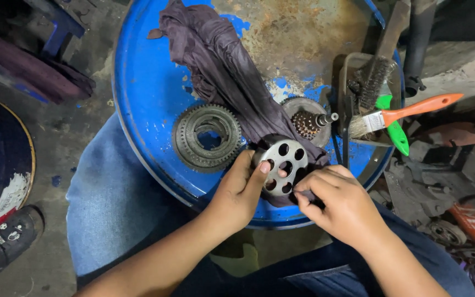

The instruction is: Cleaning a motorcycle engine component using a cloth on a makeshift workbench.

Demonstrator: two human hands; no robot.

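Note:
My left hand (237,192) grips the left edge of a round steel plate with several holes (282,164), thumb on its face. My right hand (339,203) pinches the dark purple rag (221,66) against the plate's lower right edge. The rag trails up across the blue drum lid (149,93) that everything rests on. A large toothed ring gear (205,137) lies flat to the left of the plate. A small gear on a shaft (310,124) sits just behind the plate.
A paintbrush with an orange handle (402,113) and a wire brush (375,82) rest in a dark metal tray (343,88) on the lid's right edge, beside a green handle (396,132). Metal parts clutter the floor at right. A shoe (9,236) shows at left.

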